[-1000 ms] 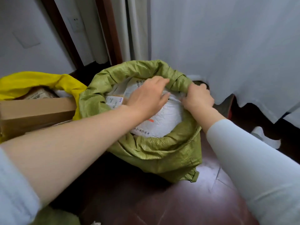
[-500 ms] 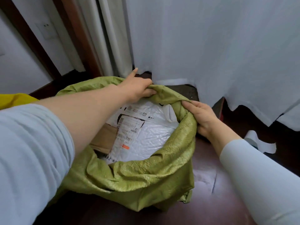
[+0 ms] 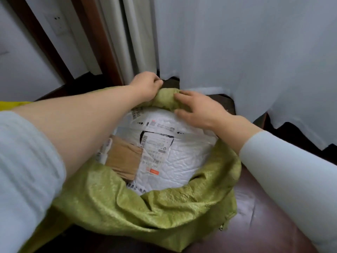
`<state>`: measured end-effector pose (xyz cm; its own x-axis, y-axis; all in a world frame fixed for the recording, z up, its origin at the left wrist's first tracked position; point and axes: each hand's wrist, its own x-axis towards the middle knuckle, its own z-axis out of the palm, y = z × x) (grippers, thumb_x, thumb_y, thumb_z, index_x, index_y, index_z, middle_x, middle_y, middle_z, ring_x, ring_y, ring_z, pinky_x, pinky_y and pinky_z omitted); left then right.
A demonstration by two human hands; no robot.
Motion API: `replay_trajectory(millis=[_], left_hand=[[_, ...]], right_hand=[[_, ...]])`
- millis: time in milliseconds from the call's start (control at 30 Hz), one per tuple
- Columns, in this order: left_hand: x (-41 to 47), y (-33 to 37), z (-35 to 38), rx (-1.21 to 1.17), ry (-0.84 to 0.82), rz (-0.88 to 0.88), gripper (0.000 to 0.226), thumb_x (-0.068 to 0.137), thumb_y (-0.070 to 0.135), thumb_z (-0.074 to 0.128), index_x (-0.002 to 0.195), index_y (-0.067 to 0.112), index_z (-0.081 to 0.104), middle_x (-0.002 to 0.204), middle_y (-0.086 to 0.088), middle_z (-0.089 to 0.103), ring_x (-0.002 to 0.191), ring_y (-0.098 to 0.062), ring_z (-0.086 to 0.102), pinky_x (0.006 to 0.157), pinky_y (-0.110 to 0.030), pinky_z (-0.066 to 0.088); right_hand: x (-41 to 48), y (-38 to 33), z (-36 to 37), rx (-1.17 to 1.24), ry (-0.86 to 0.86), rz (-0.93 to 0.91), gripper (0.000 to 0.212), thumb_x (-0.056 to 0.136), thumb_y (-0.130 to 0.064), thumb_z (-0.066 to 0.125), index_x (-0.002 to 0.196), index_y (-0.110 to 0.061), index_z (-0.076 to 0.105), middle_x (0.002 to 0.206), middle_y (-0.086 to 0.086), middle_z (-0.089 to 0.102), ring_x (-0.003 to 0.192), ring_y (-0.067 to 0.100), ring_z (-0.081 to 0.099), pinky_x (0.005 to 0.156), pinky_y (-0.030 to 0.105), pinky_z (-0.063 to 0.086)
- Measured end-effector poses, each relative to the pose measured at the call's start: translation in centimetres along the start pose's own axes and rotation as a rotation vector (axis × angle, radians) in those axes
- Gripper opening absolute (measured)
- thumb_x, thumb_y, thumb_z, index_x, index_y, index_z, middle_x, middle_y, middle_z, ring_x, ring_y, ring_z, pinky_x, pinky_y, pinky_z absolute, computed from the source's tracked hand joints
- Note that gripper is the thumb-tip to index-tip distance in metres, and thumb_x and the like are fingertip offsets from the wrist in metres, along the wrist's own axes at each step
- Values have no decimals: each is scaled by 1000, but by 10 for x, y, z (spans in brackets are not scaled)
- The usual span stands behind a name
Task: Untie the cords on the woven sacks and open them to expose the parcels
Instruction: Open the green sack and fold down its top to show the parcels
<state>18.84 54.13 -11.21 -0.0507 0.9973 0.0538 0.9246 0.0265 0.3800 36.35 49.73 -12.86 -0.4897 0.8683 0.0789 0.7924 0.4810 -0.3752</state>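
1. Sack of green woven cloth sits on the floor in front of me, its mouth wide and its rim rolled down into a thick cuff.
2. My left hand curls round the far part of that cuff, near the curtain, gripping it so I can push the roll lower.
3. My right hand pinches the same cuff just beside it, fingers on top and thumb toward the parcels, to hold the roll even.
4. A white parcel with a printed label and a brown parcel lie exposed inside.
5. I see no cord. I judge this sack nearly done, with only the far rim left to fold down.
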Motion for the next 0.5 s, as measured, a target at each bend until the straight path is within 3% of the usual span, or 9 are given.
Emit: replay_trajectory(millis=[67, 133, 200, 267, 367, 433, 500], left_hand=[[-10, -19, -18, 181, 41, -27, 46, 95, 45, 33, 114, 14, 61, 126, -16, 56, 118, -36, 48, 99, -43, 41], [-32, -42, -36, 451, -86, -170, 69, 87, 65, 28, 133, 16, 45, 142, -17, 39, 130, -38, 35, 104, -51, 31], [-63, -62, -45, 591, -249, -326, 93, 76, 79, 33, 147, 22, 16, 150, -18, 20, 135, -40, 24, 105, -55, 27], [-84, -78, -46, 600, -275, -364, 89, 80, 71, 42, 148, 25, 8, 148, -20, 23, 130, -42, 34, 98, -50, 35], [-83, -93, -45, 356, -105, -313, 47, 91, 48, 47, 123, 14, 51, 120, -16, 57, 109, -36, 54, 77, -35, 40], [-74, -90, -47, 21, -17, -373, 42, 91, 44, 51, 101, 5, 64, 92, -11, 63, 94, -32, 59, 67, -27, 37], [-59, -78, -50, -278, 48, -435, 48, 90, 44, 53, 105, 0, 64, 80, -5, 57, 80, -23, 58, 63, -24, 37]], right_hand=[[19, -7, 14, -184, -140, 53, 56, 93, -45, 44, 143, -39, 21, 146, 5, 34, 128, 33, 39, 101, 48, 39], [33, -8, 25, -268, -167, 122, 53, 94, -40, 42, 141, -45, 17, 135, 8, 42, 119, 35, 45, 92, 48, 43], [42, -9, 30, -316, -160, 153, 50, 96, -32, 40, 141, -43, 23, 127, 9, 46, 114, 34, 50, 85, 44, 45], [45, -9, 31, -326, -135, 141, 42, 96, -24, 38, 137, -36, 39, 122, 9, 53, 109, 32, 53, 78, 37, 45], [41, 2, 25, -232, -55, 220, 33, 94, -16, 37, 122, -25, 54, 119, 8, 59, 108, 32, 54, 75, 34, 42], [39, 16, 18, -76, -6, 325, 32, 94, -19, 38, 120, -24, 56, 123, 9, 58, 112, 33, 53, 85, 37, 44], [36, 34, 13, 46, 47, 421, 30, 93, -19, 38, 114, -22, 60, 121, 11, 60, 111, 33, 54, 91, 38, 45]])
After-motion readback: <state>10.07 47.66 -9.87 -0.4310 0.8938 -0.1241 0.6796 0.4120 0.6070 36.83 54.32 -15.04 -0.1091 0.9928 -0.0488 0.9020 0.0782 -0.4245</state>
